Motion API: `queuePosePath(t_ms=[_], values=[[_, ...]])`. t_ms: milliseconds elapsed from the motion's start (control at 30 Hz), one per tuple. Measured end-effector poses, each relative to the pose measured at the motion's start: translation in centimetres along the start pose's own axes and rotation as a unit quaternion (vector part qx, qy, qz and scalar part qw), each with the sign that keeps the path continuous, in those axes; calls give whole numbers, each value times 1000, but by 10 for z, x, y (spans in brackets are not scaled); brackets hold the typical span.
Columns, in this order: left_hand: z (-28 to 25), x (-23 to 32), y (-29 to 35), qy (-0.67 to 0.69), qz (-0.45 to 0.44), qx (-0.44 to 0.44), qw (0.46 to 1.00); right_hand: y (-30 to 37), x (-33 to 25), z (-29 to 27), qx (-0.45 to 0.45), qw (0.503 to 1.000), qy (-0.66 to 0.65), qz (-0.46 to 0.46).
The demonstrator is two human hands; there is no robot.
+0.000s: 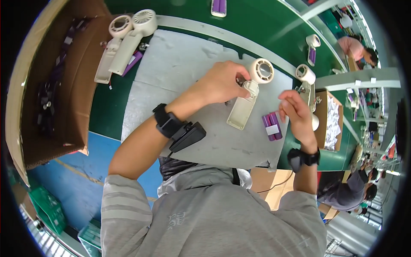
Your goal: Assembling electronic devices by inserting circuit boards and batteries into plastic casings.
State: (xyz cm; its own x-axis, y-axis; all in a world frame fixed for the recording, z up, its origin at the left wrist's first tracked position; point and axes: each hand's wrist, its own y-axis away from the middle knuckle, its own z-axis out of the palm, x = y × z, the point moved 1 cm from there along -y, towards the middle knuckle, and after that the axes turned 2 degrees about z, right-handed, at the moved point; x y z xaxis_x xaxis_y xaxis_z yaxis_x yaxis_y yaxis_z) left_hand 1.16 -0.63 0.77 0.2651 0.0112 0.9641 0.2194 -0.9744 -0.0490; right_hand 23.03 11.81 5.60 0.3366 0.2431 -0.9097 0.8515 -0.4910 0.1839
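A cream handheld fan housing [242, 112] lies on the white foam mat [180, 68], its handle toward me and its round head [262, 70] at the far end. My left hand [224, 81] pinches the housing where handle and head join; thumb and fingers close on its left edge. To the right, my right hand [296, 112] hovers with curled fingers above the mat's edge; whether something small sits between its fingertips cannot be made out. Just beside it lies a purple battery pack [272, 127] with a white label.
More fan housings [128, 47] with a purple battery lie at the far left, next to a cardboard box [77, 81] of purple packs. On the right, other fan parts [305, 75] stand near a box of white pieces [332, 122]. Other people [353, 190] work beyond.
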Motion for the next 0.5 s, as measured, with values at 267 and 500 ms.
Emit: queuePosePath(t_ms=[267, 500], values=[[-13, 1, 7, 20, -76, -32, 996, 4, 9, 29, 104, 993, 39, -37], [-11, 9, 12, 35, -53, -42, 997, 102, -7, -52, -21, 986, 84, 142]])
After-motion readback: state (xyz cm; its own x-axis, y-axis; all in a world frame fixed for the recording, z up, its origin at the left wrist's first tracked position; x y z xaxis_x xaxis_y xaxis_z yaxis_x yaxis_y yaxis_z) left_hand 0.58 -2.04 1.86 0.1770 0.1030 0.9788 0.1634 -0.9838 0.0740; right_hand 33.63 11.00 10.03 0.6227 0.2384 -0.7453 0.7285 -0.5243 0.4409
